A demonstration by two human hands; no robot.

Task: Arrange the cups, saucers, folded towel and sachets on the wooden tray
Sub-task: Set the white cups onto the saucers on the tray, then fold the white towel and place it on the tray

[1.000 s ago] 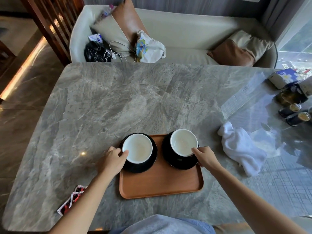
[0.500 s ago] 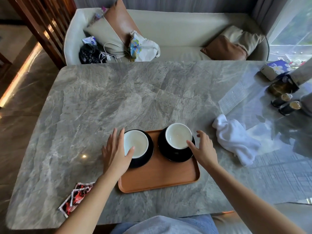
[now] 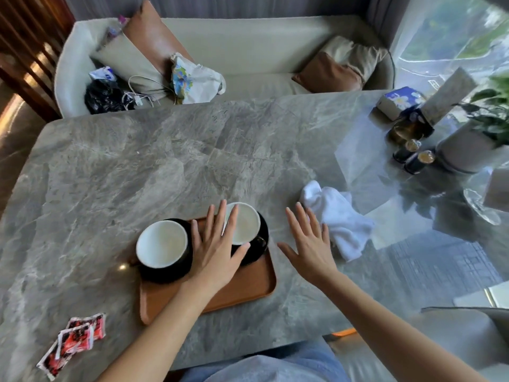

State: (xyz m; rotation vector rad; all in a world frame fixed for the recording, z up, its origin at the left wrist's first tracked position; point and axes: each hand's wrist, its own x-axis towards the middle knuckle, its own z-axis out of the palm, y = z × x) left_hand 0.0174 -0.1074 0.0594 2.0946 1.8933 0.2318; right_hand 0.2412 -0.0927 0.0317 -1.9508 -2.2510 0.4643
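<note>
Watching the head feed from my end, I'd have called it roughly half done at this point. Both cups were on the wooden tray (image 3: 248, 285), each on its black saucer. The left cup (image 3: 162, 242) sat on the left saucer (image 3: 165, 274) at the tray's far left corner, and the right cup (image 3: 246, 221) sat on the right saucer (image 3: 263, 235) at the far right corner. The left saucer looked to be hanging over the tray's edge a bit, so I figured it might want a nudge inward. The near half of the tray was bare wood.

What was left: the towel (image 3: 338, 216) lay in a crumpled heap on the tabletop (image 3: 137, 166) to the right of the tray, not folded and not on the tray. The sachets (image 3: 74, 337) were in a loose pile near the front left corner of the tabletop, well apart from the tray.

Hands: the left hand (image 3: 217, 252) was open, fingers straight and spread. It was over the tray between the two cups and partly covered the right one. I couldn't tell if it touched anything. The right hand (image 3: 308, 249) was open too, fingers fanned and holding nothing, over the tabletop between tray and towel, with its fingertips just beside the towel. My guess was towel next, folded first, then the sachets.
</note>
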